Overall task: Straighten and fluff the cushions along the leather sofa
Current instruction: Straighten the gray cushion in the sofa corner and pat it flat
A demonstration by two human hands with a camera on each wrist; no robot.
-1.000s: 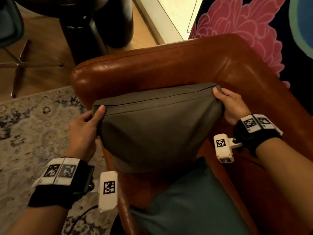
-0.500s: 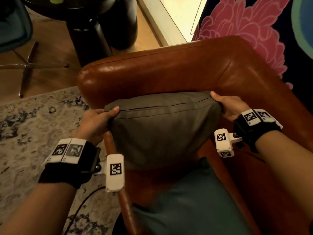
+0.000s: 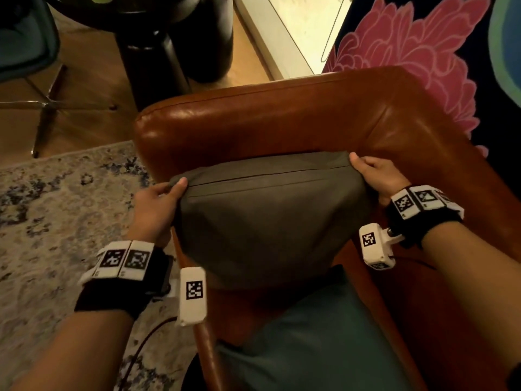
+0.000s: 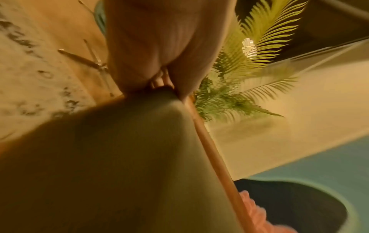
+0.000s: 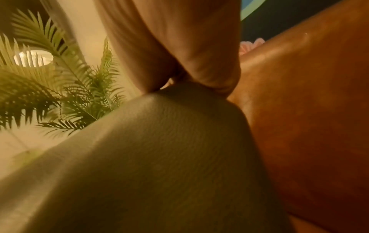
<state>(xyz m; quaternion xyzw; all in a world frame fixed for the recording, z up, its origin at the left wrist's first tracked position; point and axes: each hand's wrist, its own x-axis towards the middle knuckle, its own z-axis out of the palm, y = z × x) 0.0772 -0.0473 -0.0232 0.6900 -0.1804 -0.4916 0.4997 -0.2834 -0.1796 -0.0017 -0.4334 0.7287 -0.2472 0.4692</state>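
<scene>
A grey-olive cushion (image 3: 265, 221) stands in the corner of the brown leather sofa (image 3: 282, 119), leaning toward the armrest. My left hand (image 3: 158, 204) pinches its upper left corner, thumb on top. My right hand (image 3: 377, 176) grips the upper right corner against the sofa back. In the left wrist view the left hand (image 4: 159, 63) closes on the tip of the cushion (image 4: 119, 157). The right wrist view shows the right hand (image 5: 179, 59) clamped on the corner of the cushion (image 5: 159, 157), with sofa leather (image 5: 309, 110) beside it. A teal cushion (image 3: 324, 342) lies nearer me on the seat.
A patterned rug (image 3: 56, 210) covers the floor left of the sofa. A dark round table base (image 3: 158, 52) and a chair's metal legs (image 3: 42, 103) stand beyond the armrest. A floral wall panel (image 3: 408, 52) rises behind the sofa. Palm fronds (image 4: 249, 63) show in both wrist views.
The cushion has moved back and right, deeper into the sofa corner, and both hands went with it, keeping their grip on its top corners.
</scene>
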